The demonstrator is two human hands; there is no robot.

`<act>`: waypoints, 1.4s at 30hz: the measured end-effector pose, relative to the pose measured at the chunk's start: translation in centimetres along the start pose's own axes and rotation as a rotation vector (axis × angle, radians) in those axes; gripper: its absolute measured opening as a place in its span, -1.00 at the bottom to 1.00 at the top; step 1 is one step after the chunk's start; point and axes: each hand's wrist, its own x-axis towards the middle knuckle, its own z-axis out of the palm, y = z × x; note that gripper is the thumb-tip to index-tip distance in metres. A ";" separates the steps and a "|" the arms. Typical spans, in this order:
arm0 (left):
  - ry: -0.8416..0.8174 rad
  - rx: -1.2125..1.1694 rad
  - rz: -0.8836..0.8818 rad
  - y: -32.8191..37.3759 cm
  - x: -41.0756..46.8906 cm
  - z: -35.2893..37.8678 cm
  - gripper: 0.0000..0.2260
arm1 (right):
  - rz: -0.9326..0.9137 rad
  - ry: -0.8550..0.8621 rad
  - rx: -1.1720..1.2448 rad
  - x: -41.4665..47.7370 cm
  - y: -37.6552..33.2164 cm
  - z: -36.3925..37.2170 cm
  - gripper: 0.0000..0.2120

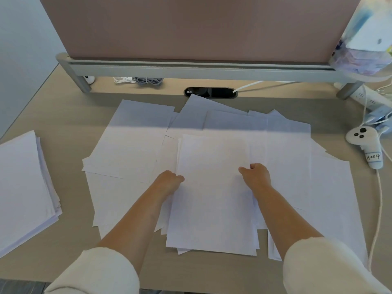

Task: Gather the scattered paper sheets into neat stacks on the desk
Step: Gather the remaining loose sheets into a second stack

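Light wood desk. Loose sheets lie spread under and around the left hand and right hand, overlapping and askew. Between the hands a rough bundle lies on top of them, gripped at its side edges. Far left of the left hand, a squared stack at the desk edge. Well right of the right hand, a white controller with a handwritten label, and a cable trailing toward the near edge. Beyond the hands: black cable port, divider frame on legs, coiled cords under it, power strip far right.
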 end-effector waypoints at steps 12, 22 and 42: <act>0.191 -0.047 0.239 -1.7 -0.9 0.9 -0.58 | -0.073 -0.089 0.060 -1.1 -1.2 1.2 -0.51; 0.254 0.117 -0.064 -1.9 -0.8 -0.6 -0.49 | -0.134 -0.069 -0.118 -0.8 -2.0 2.8 -0.82; 0.038 -0.484 0.070 -4.3 -0.8 -1.0 -0.62 | -0.261 0.037 -0.152 -0.3 -2.4 4.5 -0.86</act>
